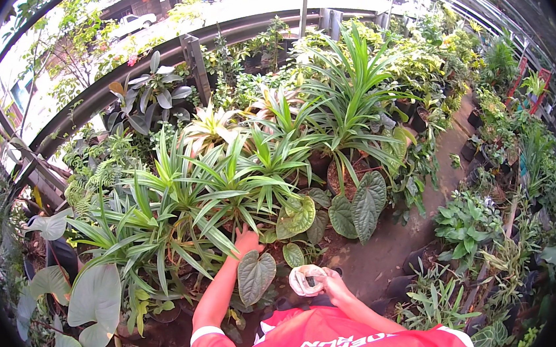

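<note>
Roadside ground with a parked white pickup (135, 24) is seen beyond a curved metal guardrail (239, 30), inside which leafy plants are crowded along both edges of a dirt path (400, 252). Near the path's left edge, the left hand (247, 241) is pushed among strap-leaved plants (227, 191), just above a dark heart-shaped leaf (256, 278); whether anything is grasped there cannot be told. By the path's near end, a whitish ring-shaped roll (298, 283) is gripped by the right hand (335, 285), close before the red shirt (298, 330).
</note>
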The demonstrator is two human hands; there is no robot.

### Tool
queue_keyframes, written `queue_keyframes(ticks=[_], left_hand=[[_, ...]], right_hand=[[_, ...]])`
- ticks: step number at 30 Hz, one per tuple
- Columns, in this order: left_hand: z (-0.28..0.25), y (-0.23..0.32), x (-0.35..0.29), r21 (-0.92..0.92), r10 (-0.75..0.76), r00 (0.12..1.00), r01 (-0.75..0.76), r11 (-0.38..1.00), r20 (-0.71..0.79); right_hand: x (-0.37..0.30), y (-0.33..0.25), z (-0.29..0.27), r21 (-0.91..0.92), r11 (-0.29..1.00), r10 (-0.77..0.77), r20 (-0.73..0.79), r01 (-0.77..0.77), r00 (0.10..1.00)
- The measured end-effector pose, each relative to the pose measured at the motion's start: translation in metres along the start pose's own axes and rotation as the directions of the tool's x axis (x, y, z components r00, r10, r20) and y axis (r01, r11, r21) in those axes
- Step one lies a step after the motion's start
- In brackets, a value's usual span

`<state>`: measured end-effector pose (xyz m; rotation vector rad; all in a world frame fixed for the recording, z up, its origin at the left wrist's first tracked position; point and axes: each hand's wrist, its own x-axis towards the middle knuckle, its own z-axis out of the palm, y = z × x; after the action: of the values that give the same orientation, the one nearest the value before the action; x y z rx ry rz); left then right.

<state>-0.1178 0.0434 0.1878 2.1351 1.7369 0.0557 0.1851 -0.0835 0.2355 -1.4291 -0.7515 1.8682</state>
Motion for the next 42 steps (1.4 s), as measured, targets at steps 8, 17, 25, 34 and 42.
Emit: queue_keyframes(ticks=[8, 17, 25, 34, 42], left_hand=[[0.009, -0.004, 0.001, -0.038, 0.003, 1.000, -0.003, 0.999, -0.017], [0.013, -0.003, 0.001, -0.017, -0.004, 1.000, 0.004, 1.000, -0.008], [0.015, 0.004, -0.003, 0.029, -0.018, 0.999, 0.019, 0.999, -0.050], [0.011, 0.007, -0.003, 0.022, -0.035, 0.995, 0.037, 0.999, -0.091], [0.018, 0.005, -0.005, 0.030, -0.027, 0.991, 0.031, 0.999, -0.134]], right_hand=[[0.002, 0.001, 0.003, 0.012, 1.000, -0.028, 0.036, 0.028, 0.999], [-0.004, -0.007, 0.010, 0.049, 0.999, -0.023, 0.006, 0.023, 1.000], [-0.004, -0.010, 0.010, 0.021, 1.000, 0.017, -0.015, -0.017, 1.000], [0.007, -0.003, 0.004, 0.016, 1.000, 0.003, -0.018, -0.003, 1.000], [0.007, -0.008, 0.007, 0.019, 1.000, 0.001, -0.017, -0.001, 1.000]])
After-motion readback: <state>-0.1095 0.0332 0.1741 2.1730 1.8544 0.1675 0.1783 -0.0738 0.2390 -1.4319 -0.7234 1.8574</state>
